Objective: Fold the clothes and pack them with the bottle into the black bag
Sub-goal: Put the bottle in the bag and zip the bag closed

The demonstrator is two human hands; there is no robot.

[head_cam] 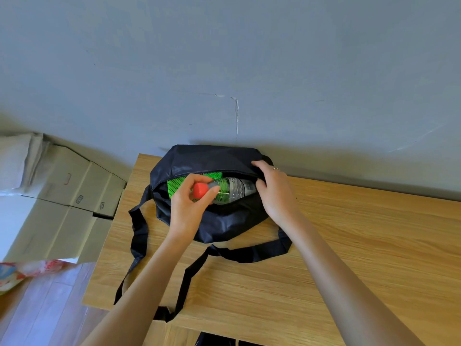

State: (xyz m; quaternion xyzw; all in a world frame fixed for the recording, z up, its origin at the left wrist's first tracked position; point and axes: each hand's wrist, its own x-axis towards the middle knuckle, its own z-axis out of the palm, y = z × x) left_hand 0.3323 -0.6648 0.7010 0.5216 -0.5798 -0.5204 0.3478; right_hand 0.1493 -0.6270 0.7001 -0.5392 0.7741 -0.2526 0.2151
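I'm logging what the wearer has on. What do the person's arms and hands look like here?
Both forearms are bare, with no sleeves, gloves or watch in view. The right hand wears a thin ring on one of its fingers. The left hand shows no jewellery.

Lying across the black bag (212,221) mouth, blocking most of it: bottle (232,191) and green mesh cloth (177,187). Crossing the near table (349,245) edge: straps (249,253). Staying open: table right of bag. Closing in behind: wall (249,71).

Counted one black bag (219,221), one bottle (229,189), one green garment (174,187), two hands, several cardboard boxes (74,186).
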